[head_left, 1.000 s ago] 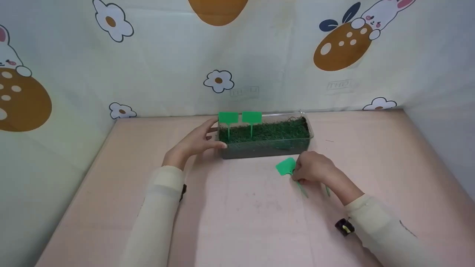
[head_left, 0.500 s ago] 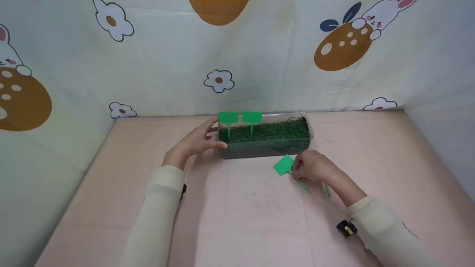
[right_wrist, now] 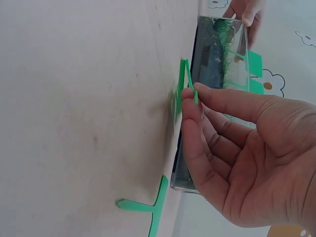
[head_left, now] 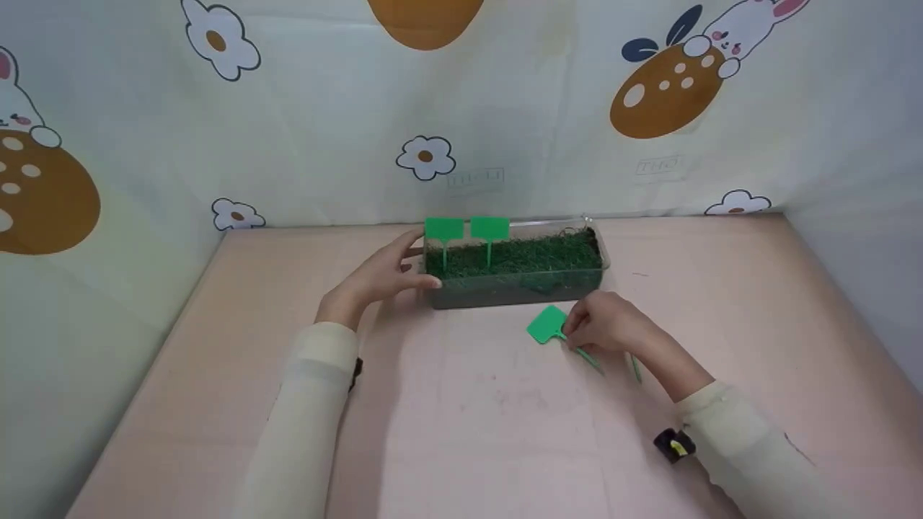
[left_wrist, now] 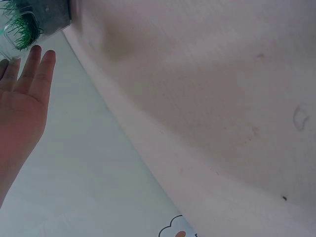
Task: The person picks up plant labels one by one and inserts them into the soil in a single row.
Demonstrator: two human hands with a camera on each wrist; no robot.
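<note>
A clear planter box [head_left: 519,290] filled with green grass stands at the back of the table. Two green plant labels are upright in its left part, one label [head_left: 444,228] near the end and another label [head_left: 489,228] beside it. My left hand [head_left: 375,277] rests against the box's left end, thumb at the front corner and fingers fairly straight. In front of the box, my right hand [head_left: 609,322] pinches the stem of a loose plant label [head_left: 546,324] between thumb and fingertips. Another plant label [right_wrist: 157,210] lies on the table, mostly hidden under the right hand in the head view.
The table [head_left: 490,432] has a pale pink cover. Behind it hangs a white cloth [head_left: 324,130] printed with flowers and rabbits, close behind the box. A black wrist device [head_left: 674,445] sits at the right sleeve.
The pinched plant label has shifted slightly left and turned a little in my right hand's fingers. My left hand and the planter box have stayed in place.
</note>
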